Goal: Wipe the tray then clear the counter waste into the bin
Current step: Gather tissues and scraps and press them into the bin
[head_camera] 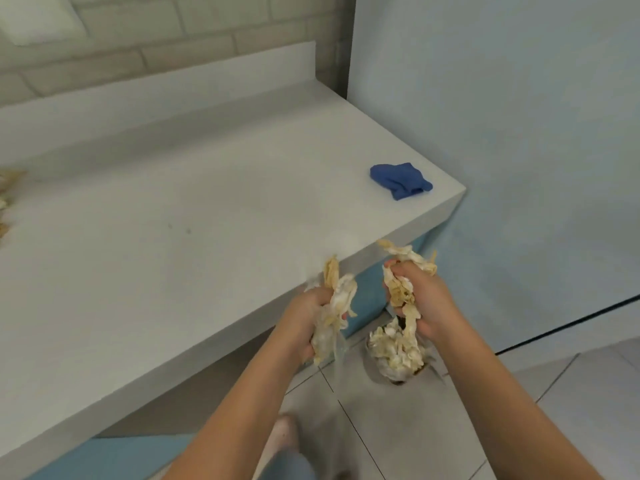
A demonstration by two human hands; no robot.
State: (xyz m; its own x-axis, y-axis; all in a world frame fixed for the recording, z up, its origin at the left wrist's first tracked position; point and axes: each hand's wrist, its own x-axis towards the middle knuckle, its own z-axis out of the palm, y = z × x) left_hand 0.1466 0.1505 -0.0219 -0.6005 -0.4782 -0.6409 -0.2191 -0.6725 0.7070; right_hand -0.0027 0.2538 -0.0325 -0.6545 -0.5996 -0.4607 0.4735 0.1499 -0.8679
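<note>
Waste [334,306], pale papery strips and shreds: two bunches, one gripped in the curled fingers of the left hand [306,318], one clenched in the right hand [427,301], with loose ends left sticking out above and below each fist. Both bunches are held off the desk's front corner, the right one directly over the bin [393,375], which is set on the floor [398,427] and heaped with the same material. Handling is judged light, soft and limp, and likely to shed; a bunch is best taken round its middle and squeezed, so that stragglers are trapped. Further shreds are seen on the desk [173,254] at 9 o'clock, cut by the frame edge. A blue cloth [400,180] is laid near the desk's corner, at 1 o'clock from the hands. No tray is shown. The desk edge is met just left of the left hand; open room is offered at 3 o'clock, before the wall [519,133], and downward to the bin mouth, which is narrow, so spill is to be expected.
</note>
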